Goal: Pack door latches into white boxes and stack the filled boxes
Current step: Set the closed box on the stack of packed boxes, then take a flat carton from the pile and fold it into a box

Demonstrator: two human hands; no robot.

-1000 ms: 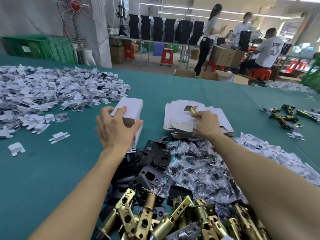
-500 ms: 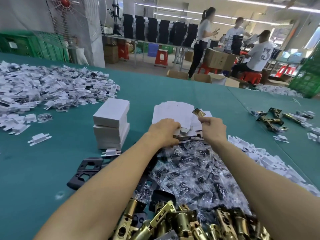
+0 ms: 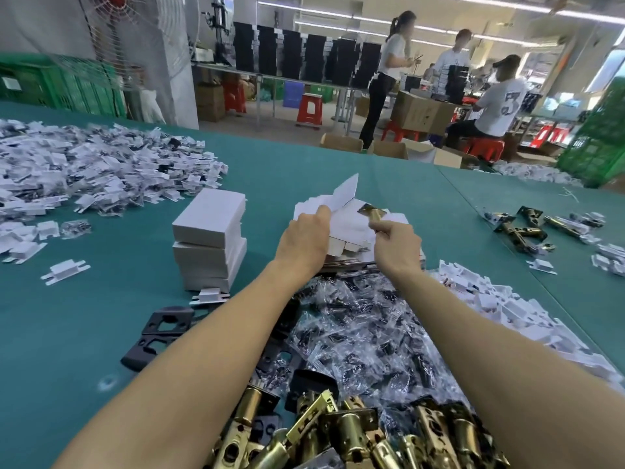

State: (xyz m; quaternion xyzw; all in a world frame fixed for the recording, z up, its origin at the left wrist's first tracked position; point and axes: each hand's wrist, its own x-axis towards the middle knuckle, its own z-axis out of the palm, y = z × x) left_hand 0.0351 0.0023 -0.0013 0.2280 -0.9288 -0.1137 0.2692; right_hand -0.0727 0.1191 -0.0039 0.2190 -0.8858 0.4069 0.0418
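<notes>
Person's left hand with fingers curled round a flat box blank, right hand pinching a brass latch, stacked white boxes just left, green table

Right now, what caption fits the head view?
Left hand grips a flat box blank, right hand holds a brass latch, beside stacked white boxes.

We count three closed white boxes in one stack, one brass latch in our right hand, one flat box in our left hand, two black plates, and three people behind.
</notes>
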